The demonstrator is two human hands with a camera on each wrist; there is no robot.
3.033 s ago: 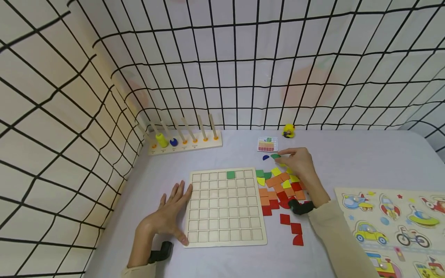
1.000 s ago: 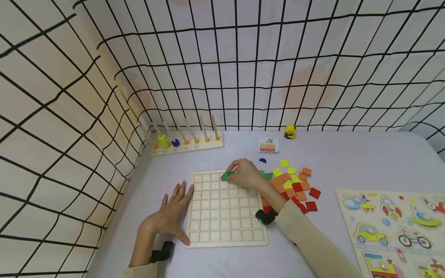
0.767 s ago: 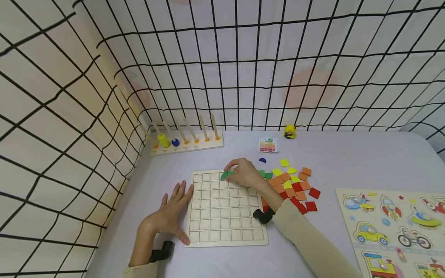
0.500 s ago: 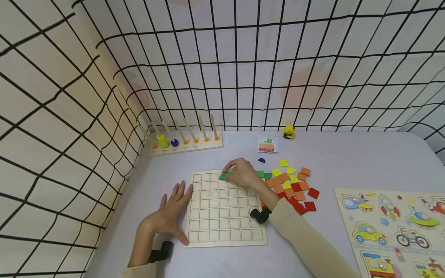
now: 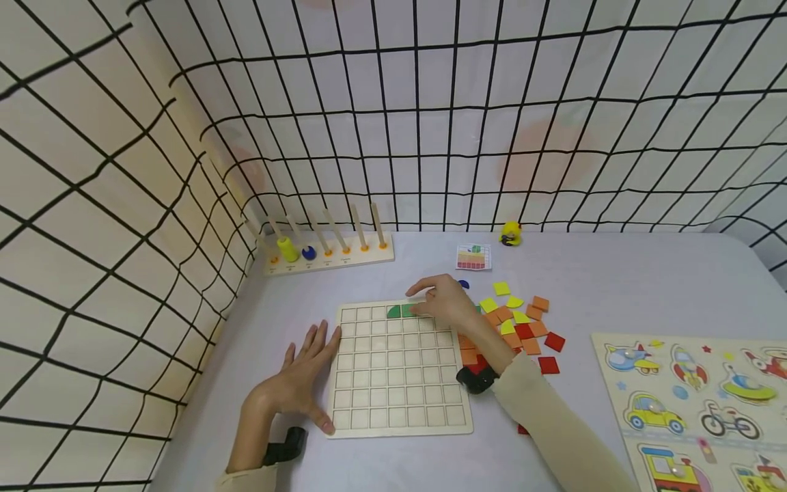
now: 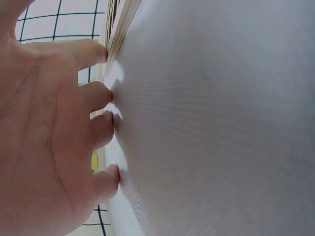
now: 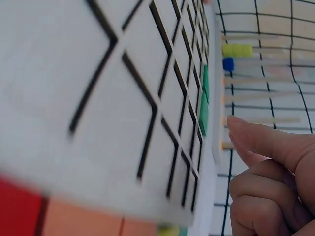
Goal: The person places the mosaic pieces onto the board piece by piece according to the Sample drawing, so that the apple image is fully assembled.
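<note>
A pale wooden grid board (image 5: pixel 402 396) lies on the white table. In its top row sit a green quarter-round tile (image 5: pixel 393 312) and, right beside it, a green square tile (image 5: pixel 407 311). My right hand (image 5: pixel 451 301) hovers over the board's upper right, thumb and index finger apart near the square, holding nothing; its other fingers are curled in the right wrist view. My left hand (image 5: pixel 295 383) is spread at the board's left side, with index finger and thumb touching the edge. In the left wrist view, fingertips (image 6: pixel 112 177) rest on the cloth.
Orange tiles (image 5: pixel 512 339), red tiles (image 5: pixel 548 365) and yellow tiles (image 5: pixel 501 288) lie right of the board. Behind are a picture card (image 5: pixel 473 257), a toy duck (image 5: pixel 510 234) and a peg rack (image 5: pixel 369 256). A picture puzzle (image 5: pixel 682 403) lies far right; black netting surrounds the table.
My right hand brought a green quarter-round tile from near the card to the board's top row, set it left of the green square, then let go and drew back rightward. Left hand stays put.
</note>
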